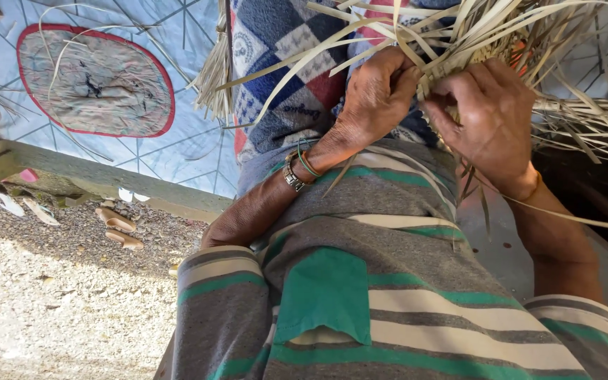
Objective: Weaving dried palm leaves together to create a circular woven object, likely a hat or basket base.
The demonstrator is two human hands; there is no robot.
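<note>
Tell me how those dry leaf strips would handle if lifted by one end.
The dry leaf strips would probably bend rather than stay straight: long loose ends already arc and droop. They look thin and flat, so likely light. The left hand and right hand fold them without visible snapping, suggesting pliable, though possibly brittle at sharp creases.

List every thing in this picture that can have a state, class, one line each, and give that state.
Left hand: closed, pinching strips.
Right hand: curled, gripping the woven piece.
Dried leaf strips: partly woven, loose ends splayed.
Metal bracelet: worn on left wrist.
Shirt pocket: flat.
Sandals: off, lying on gravel.
</note>
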